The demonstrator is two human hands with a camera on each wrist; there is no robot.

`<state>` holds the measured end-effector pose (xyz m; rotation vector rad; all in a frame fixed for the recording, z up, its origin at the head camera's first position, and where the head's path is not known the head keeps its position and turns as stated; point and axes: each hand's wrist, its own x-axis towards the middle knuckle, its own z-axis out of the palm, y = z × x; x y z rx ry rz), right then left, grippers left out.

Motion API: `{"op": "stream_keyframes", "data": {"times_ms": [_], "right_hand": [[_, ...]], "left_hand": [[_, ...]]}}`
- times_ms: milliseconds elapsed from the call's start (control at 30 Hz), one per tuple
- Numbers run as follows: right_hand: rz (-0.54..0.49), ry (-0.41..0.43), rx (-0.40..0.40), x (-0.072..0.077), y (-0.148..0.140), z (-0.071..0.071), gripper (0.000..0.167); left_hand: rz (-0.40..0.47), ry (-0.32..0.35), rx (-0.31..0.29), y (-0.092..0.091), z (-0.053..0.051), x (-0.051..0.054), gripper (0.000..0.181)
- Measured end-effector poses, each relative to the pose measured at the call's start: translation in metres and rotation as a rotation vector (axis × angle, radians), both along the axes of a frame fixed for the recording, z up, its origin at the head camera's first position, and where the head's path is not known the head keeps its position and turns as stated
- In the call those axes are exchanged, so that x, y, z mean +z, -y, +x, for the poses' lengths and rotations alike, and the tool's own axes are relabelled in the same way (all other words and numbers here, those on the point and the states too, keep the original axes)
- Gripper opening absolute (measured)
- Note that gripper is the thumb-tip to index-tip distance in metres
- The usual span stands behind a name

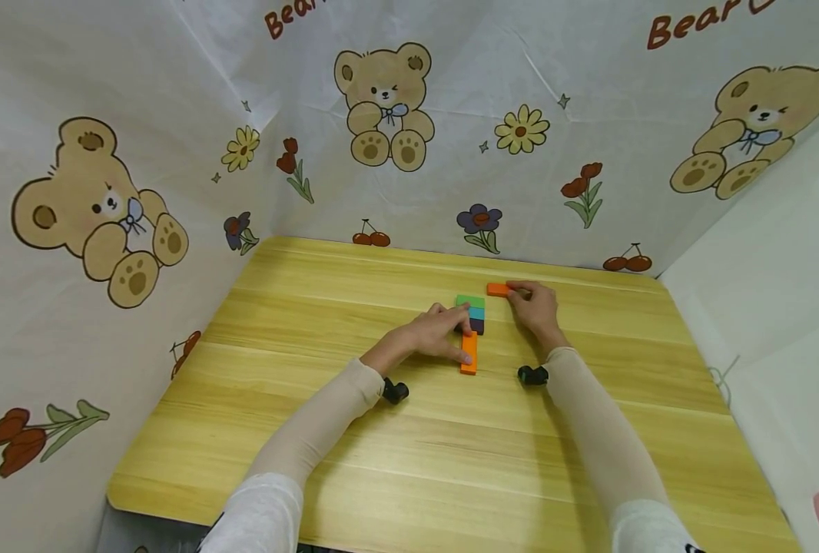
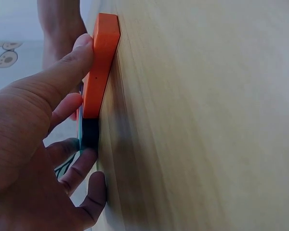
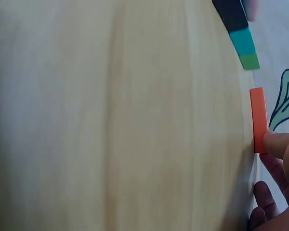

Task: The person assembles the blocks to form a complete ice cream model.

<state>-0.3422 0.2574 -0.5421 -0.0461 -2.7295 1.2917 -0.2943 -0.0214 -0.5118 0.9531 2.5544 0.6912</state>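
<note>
In the head view, a green block (image 1: 470,300), a light blue block (image 1: 477,313) and a dark block (image 1: 478,326) lie side by side on the table. An orange block (image 1: 469,355) points from the dark one toward the person. My left hand (image 1: 432,332) is spread over these pieces. Its thumb and index fingertip touch the orange block (image 2: 98,72), while other fingers rest by the dark block (image 2: 90,132). Farther back and to the right, my right hand (image 1: 535,309) pinches the end of a second orange block (image 3: 258,118), which lies on the table apart from the row.
The wooden table (image 1: 382,453) ends at a cloth wall (image 1: 444,200) printed with bears and flowers. Black wrist devices (image 1: 396,392) sit at both sleeves, close to the tabletop.
</note>
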Motion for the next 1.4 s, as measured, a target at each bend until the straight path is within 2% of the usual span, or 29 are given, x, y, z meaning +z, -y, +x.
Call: {"op": "stream_keyframes", "data": {"times_ms": [400, 600, 900, 1133, 1400], "right_hand": [[-0.014, 0.020, -0.004, 0.001, 0.019, -0.005, 0.035], [0.016, 0.056, -0.027, 0.002, 0.026, -0.007, 0.033], [0.024, 0.084, -0.019, 0.006, 0.045, -0.011, 0.033], [0.020, 0.076, -0.016, 0.004, 0.048, -0.014, 0.032], [0.034, 0.091, -0.015, 0.003, 0.049, -0.011, 0.034]], "left_hand": [[0.012, -0.014, 0.001, 0.001, 0.000, 0.001, 0.052], [0.029, 0.007, -0.002, 0.001, 0.001, 0.003, 0.052], [-0.001, 0.026, 0.007, 0.001, 0.000, 0.003, 0.050], [0.032, 0.014, 0.002, 0.002, 0.000, 0.002, 0.050], [0.044, 0.038, -0.001, 0.003, 0.000, 0.000, 0.049]]}}
